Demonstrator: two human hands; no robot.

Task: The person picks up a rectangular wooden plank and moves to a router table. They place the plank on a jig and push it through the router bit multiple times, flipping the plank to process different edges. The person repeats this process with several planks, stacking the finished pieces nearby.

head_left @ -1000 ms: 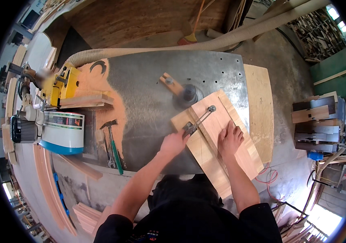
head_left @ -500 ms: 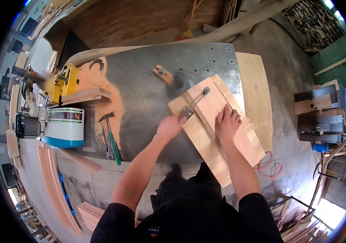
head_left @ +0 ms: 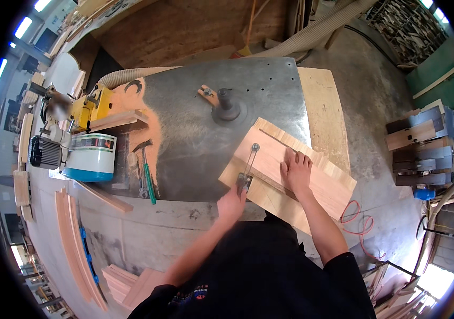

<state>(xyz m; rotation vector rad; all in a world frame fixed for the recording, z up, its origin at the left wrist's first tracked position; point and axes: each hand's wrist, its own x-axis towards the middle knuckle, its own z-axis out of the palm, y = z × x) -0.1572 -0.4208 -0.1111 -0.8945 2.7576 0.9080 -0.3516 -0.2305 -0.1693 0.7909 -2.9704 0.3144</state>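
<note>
1. Smooth grey metal bench (head_left: pixel 200 165) spreads before me, with a dark, upright, round machine spindle (head_left: pixel 228 106) on it.
2. Left of that spindle I see pale orange sawdust (head_left: pixel 131 103) and, nearer me, a steel-headed hammer with a green handle (head_left: pixel 148 175).
3. Beyond the spindle and off to its right runs a beige corrugated hose (head_left: pixel 322 32).
4. On the spindle's near right side, apart from it, a pale wooden base panel (head_left: pixel 269 199) sits slantwise, reaching past the bench's near edge; a flat pinkish wooden board (head_left: pixel 269 157) lies on it.
5. My left fingers (head_left: pixel 240 195), nearer me than the spindle, grasp a dark metal toggle clamp (head_left: pixel 244 181), whose thin arm reaches over the board.
6. My right fingers (head_left: pixel 299 161), right of the spindle, rest spread on the board, gripping nothing.
</note>
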